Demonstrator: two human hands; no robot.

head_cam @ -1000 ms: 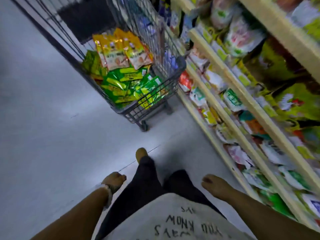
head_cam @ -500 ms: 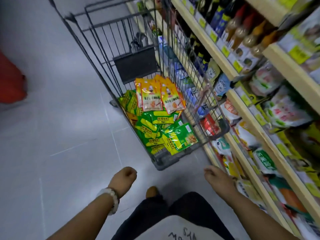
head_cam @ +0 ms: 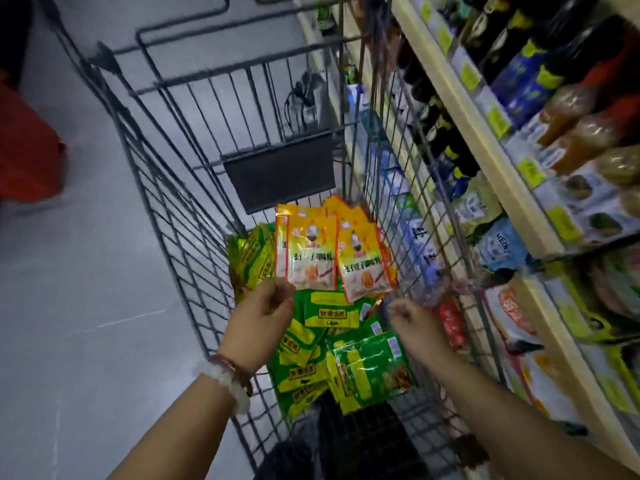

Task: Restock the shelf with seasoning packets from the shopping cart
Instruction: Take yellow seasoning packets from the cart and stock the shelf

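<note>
- Alongside the wooden shelf [head_cam: 491, 140], a dark wire cart [head_cam: 166, 188] is parked.
- Glossy flat packets are heaped inside it: orange packets [head_cam: 313, 251] at the far end, green packets [head_cam: 374, 368] nearer.
- Both forearms are stretched into the cart.
- The left hand [head_cam: 259, 317], fingers loosely curled and holding nothing, is held beside the orange packets.
- The right hand [head_cam: 412, 323] is blurred, so its fingers cannot be made out.

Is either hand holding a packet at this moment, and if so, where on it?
Neither clearly. The left hand reaches to the bottom edge of the orange packets, but a grip cannot be told. The right hand hovers over the green packets, holding nothing.
</note>
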